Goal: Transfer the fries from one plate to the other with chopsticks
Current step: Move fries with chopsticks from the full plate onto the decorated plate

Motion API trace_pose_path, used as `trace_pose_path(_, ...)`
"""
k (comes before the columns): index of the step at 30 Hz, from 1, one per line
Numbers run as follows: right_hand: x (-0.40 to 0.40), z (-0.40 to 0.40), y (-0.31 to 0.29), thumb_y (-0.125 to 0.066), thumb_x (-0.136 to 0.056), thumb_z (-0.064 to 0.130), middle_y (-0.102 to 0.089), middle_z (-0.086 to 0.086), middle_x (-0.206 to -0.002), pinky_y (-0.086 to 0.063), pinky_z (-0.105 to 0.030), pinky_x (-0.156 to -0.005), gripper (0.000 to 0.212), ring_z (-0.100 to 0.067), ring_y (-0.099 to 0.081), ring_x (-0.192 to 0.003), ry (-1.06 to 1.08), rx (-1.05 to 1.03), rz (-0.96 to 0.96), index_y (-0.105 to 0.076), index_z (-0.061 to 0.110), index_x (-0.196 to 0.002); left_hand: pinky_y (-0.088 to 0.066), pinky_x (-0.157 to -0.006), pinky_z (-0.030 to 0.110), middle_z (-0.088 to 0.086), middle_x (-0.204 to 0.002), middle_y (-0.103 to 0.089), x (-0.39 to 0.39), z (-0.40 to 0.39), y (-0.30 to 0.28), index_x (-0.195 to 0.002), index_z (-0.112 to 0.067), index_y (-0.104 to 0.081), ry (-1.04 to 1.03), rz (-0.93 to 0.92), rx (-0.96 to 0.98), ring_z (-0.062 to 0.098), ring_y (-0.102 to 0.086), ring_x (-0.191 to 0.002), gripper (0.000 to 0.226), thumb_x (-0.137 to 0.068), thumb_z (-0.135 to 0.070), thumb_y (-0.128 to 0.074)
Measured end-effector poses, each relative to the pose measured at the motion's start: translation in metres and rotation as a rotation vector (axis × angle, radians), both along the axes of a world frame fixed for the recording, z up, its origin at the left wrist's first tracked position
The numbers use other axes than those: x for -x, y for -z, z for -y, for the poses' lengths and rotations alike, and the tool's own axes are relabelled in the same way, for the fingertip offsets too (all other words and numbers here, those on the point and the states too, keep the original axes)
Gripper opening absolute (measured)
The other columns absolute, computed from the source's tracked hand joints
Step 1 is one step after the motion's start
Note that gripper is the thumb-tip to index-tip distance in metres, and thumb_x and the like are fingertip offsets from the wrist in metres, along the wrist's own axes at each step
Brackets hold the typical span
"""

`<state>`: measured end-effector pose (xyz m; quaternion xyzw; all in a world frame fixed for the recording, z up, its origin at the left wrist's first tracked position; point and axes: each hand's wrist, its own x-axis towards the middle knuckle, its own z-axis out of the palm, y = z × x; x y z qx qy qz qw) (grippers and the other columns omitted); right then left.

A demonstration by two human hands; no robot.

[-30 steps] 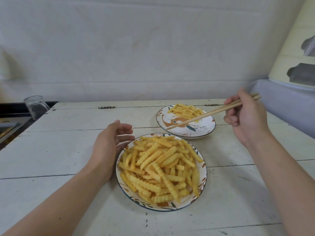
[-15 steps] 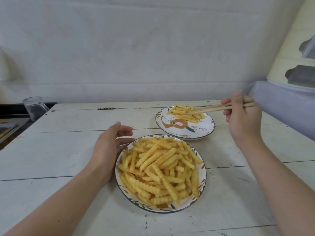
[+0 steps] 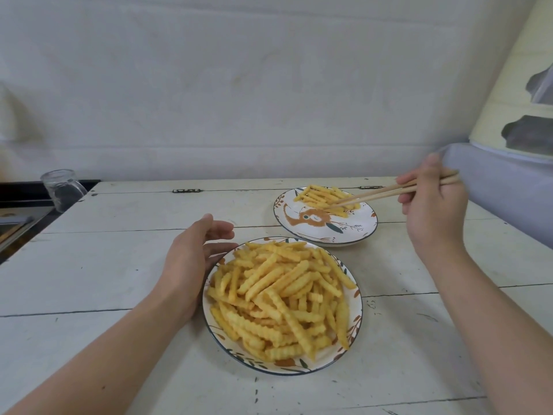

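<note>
Gripping two chopsticks (image 3: 386,192), right hand (image 3: 434,205); left hand (image 3: 191,253) relaxed open beside two plates of fries (image 3: 281,298)

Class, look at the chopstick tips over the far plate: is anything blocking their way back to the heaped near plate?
Nothing visible does. The chopsticks reach over the far plate; only bare table lies between it and the near plate. The left hand rests against that plate's opposite rim.

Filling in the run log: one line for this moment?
right hand: holds chopsticks | tips: at far plate's fries | left hand: open, beside near plate
</note>
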<state>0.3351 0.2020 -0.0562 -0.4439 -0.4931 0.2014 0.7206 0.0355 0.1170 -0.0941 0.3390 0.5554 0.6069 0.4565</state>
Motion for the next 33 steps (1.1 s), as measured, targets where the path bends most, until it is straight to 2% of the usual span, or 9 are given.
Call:
trace_pose_path(3,-0.003,0.004,-0.013,-0.037,-0.107,0.044,-0.055,0.001,-0.057,-0.035,-0.022,-0.044,0.058,-0.011,-0.047,-0.046,-0.004,-0.004,-0.144,-0.059,0.013,-0.064,-0.055,-0.101,0.054,0.007,-0.107,-0.075,-0.001,0.001,-0.001,-0.098,-0.011,-0.075,0.006,0.008,0.007,0.028,-0.075,-0.096,0.041,-0.11,-0.038,-0.046)
trace_pose_path(8,-0.009,0.006,-0.024,-0.041,-0.107,0.043,-0.05,-0.001,-0.053,-0.022,-0.021,-0.043,0.065,-0.016,-0.035,-0.044,-0.225,0.039,-0.402,-0.057,0.021,-0.048,-0.055,-0.103,0.055,0.006,-0.107,-0.075,-0.001,0.002,-0.003,-0.096,-0.012,-0.075,0.004,0.009,0.007,0.028,-0.075,-0.098,0.041,-0.109,-0.039,-0.046)
trace_pose_path(14,-0.016,0.005,-0.023,-0.043,-0.106,0.041,-0.036,-0.005,-0.048,-0.014,-0.022,-0.044,0.061,-0.017,-0.021,-0.042,-0.328,0.073,-0.378,-0.053,0.012,-0.054,-0.054,-0.103,0.056,0.006,-0.105,-0.075,-0.002,0.002,-0.003,-0.097,-0.012,-0.075,0.003,0.008,0.012,0.028,-0.074,-0.096,0.041,-0.11,-0.038,-0.046)
trace_pose_path(17,-0.018,0.006,-0.024,-0.044,-0.106,0.041,-0.035,-0.004,-0.051,-0.01,-0.025,-0.046,0.057,-0.015,-0.022,-0.041,-0.351,0.113,-0.364,-0.049,0.009,-0.058,-0.054,-0.104,0.056,0.005,-0.101,-0.076,-0.001,0.002,-0.002,-0.097,-0.012,-0.075,0.005,0.001,0.011,0.028,-0.075,-0.097,0.042,-0.11,-0.039,-0.046)
trace_pose_path(22,-0.02,0.006,-0.024,-0.046,-0.105,0.041,-0.038,-0.001,-0.049,-0.014,-0.023,-0.043,0.056,-0.014,-0.024,-0.043,-0.281,0.122,-0.445,-0.053,0.012,-0.058,-0.054,-0.105,0.056,0.006,-0.103,-0.076,-0.001,0.002,-0.003,-0.097,-0.012,-0.074,0.012,0.0,0.014,0.029,-0.074,-0.1,0.042,-0.11,-0.039,-0.046)
trace_pose_path(24,-0.019,0.004,-0.021,-0.047,-0.104,0.039,-0.048,-0.002,-0.053,-0.02,-0.025,-0.043,0.052,-0.014,-0.034,-0.045,-0.197,0.109,-0.405,-0.058,0.013,-0.06,-0.054,-0.104,0.055,0.006,-0.103,-0.076,-0.001,0.002,-0.002,-0.097,-0.012,-0.074,0.011,-0.004,0.014,0.029,-0.075,-0.1,0.042,-0.11,-0.039,-0.046)
trace_pose_path(28,-0.012,0.002,-0.012,-0.049,-0.104,0.037,-0.054,-0.006,-0.061,-0.034,-0.022,-0.043,0.045,-0.013,-0.046,-0.046,-0.036,0.071,-0.084,-0.063,0.013,-0.069,-0.055,-0.102,0.054,0.006,-0.102,-0.076,-0.002,0.001,-0.002,-0.097,-0.011,-0.074,0.008,-0.009,0.014,0.028,-0.074,-0.098,0.042,-0.11,-0.039,-0.046)
trace_pose_path(30,-0.006,0.003,-0.006,-0.047,-0.105,0.038,-0.056,-0.008,-0.062,-0.039,-0.021,-0.044,0.046,-0.012,-0.048,-0.045,-0.046,0.057,0.021,-0.065,0.011,-0.073,-0.055,-0.101,0.053,0.005,-0.103,-0.076,-0.002,0.001,-0.002,-0.097,-0.012,-0.074,0.011,-0.011,0.012,0.027,-0.074,-0.097,0.041,-0.11,-0.038,-0.046)
trace_pose_path(33,0.003,0.003,0.003,-0.046,-0.106,0.037,-0.058,-0.003,-0.062,-0.041,-0.019,-0.046,0.044,-0.009,-0.05,-0.047,-0.091,0.053,0.068,-0.067,0.013,-0.077,-0.054,-0.101,0.053,0.005,-0.103,-0.075,-0.002,0.001,-0.001,-0.095,-0.012,-0.074,0.014,-0.013,0.009,0.025,-0.074,-0.095,0.041,-0.11,-0.038,-0.045)
